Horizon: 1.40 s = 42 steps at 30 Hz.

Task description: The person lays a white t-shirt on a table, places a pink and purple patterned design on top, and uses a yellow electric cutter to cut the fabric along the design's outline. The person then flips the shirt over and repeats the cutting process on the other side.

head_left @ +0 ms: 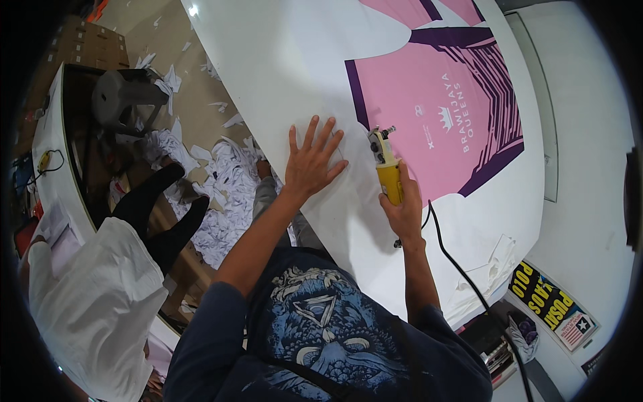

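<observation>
My left hand (pixel 312 161) lies flat with its fingers spread on white material covering the table. In my right hand (pixel 405 208) is a yellow handheld electric fabric cutter (pixel 390 179), its metal head pointing away from me. The head rests at the left edge of a pink printed fabric panel (pixel 429 114) with purple borders and dark striped patterning. A black cord (pixel 455 258) runs from near my right hand toward the lower right. The cutter's blade is too small to make out.
Another pink and purple piece (pixel 402 8) lies at the far end of the table (pixel 254 74). White scraps (pixel 228 181) heap on the floor to the left. A person in a white shirt (pixel 100 308) stands at a second table, near a grey stool (pixel 124 100). Crumpled white fabric (pixel 479 285) lies nearer right.
</observation>
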{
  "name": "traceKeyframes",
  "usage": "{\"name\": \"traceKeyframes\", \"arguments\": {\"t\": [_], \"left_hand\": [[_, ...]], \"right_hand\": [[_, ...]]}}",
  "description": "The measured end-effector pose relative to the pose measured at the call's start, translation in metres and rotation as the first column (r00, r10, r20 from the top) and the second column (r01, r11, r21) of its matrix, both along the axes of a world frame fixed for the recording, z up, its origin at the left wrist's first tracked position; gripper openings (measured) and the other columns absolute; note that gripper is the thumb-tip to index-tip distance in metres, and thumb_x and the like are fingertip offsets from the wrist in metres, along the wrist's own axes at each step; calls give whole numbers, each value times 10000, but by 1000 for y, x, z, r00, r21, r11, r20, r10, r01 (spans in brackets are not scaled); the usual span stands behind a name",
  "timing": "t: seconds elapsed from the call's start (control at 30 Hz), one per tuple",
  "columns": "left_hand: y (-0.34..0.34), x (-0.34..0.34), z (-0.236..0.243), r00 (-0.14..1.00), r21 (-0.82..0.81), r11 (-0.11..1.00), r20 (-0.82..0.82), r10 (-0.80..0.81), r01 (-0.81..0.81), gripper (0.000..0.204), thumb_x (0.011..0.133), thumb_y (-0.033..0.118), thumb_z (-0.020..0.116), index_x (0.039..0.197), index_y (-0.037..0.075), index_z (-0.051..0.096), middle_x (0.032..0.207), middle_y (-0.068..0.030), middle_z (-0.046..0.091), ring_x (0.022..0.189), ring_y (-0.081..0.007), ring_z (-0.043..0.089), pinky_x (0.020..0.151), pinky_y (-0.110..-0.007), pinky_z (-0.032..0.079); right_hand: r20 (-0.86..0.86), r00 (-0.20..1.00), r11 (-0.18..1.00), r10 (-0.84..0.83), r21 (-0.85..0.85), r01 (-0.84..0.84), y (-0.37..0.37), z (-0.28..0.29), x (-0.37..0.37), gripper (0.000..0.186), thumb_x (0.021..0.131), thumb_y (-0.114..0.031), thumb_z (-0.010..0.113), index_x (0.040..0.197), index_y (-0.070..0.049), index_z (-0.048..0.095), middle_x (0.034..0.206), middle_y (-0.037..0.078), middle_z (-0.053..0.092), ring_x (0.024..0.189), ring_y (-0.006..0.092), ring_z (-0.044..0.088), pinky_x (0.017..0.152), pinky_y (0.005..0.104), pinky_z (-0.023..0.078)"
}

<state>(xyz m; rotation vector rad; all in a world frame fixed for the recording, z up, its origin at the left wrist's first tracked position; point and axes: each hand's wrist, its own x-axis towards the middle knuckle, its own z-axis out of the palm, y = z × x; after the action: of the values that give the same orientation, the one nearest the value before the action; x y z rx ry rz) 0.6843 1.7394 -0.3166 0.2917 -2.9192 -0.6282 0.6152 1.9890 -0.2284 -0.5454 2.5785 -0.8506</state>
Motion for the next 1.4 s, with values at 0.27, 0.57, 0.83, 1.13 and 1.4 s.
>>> {"name": "traceKeyframes", "arguments": {"t": [0.27,0.57,0.83,1.13,1.4], "left_hand": [[-2,-8,-3,999,7,1000,30,28,-28,756,877,524,726,1529,178,564,1721,-85,347,1615,-330,251,1259,-699,165],[-1,-9,-2,999,1,999,34,32,-32,724,887,525,698,1506,166,586,1717,-96,357,1616,-314,261,1267,-686,168],[-2,-10,-1,998,-19,1000,52,25,-25,757,870,524,697,1520,157,572,1719,-99,349,1617,-310,259,1268,-687,164],[-1,-10,-1,998,-10,1000,50,27,-26,759,865,505,692,1525,154,562,1717,-102,351,1617,-307,260,1268,-682,162],[-1,-10,-1,998,-11,1000,50,24,-24,769,857,502,700,1527,151,562,1717,-102,352,1618,-303,259,1269,-676,165]], "right_hand": [[-20,999,999,36,23,-36,5,1,-17,913,857,-79,776,1674,-160,377,1214,195,602,1109,366,669,929,439,563],[50,998,990,29,133,-35,30,8,11,913,860,-126,773,1676,-131,362,1207,210,604,1092,383,666,919,452,556],[-23,999,998,-42,51,43,27,-7,25,917,855,-119,772,1676,-126,364,1180,199,596,1059,361,658,875,449,558],[-96,995,998,10,69,-3,7,-7,-7,919,858,-89,763,1682,-171,365,1196,190,583,1070,361,661,894,459,566],[-64,998,998,5,66,-1,-1,-4,-18,918,851,-81,769,1677,-189,381,1208,189,585,1071,358,671,891,453,573]]}}
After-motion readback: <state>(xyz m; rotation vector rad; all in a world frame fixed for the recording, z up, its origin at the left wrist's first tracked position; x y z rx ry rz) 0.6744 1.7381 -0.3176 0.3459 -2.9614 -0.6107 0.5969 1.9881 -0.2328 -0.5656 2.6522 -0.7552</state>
